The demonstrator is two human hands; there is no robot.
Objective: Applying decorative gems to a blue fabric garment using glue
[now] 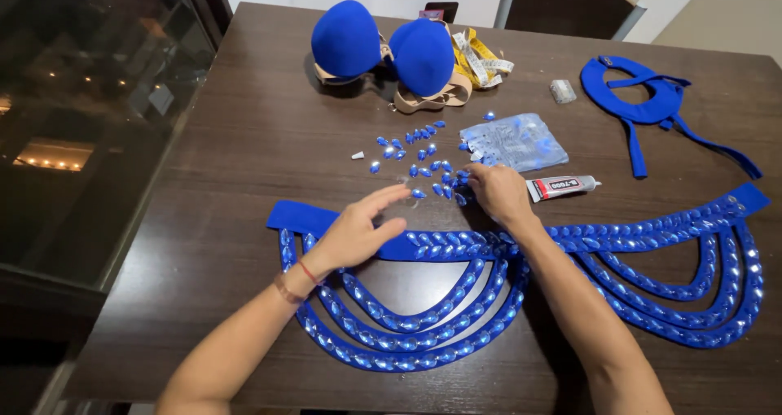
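Observation:
A long blue fabric band (pixel 619 236) with hanging loops, covered in blue teardrop gems, lies across the near part of the dark wooden table (pixel 244 122). My left hand (pixel 358 228) rests on the band's upper strip with its fingers spread, holding nothing. Just beyond the band, my right hand (pixel 498 191) has its fingertips pinched among the loose blue gems (pixel 419 150) scattered there. Whether a gem sits between those fingers cannot be made out. A glue tube (pixel 562 187) lies right of that hand.
A clear bag of gems (pixel 513 140) lies behind the loose ones. Blue padded cups (pixel 383 44) and a yellow tape measure (pixel 481 57) sit at the far side. At the far right there is a blue strap piece (pixel 652 101), and a chair (pixel 570 8) stands beyond the table.

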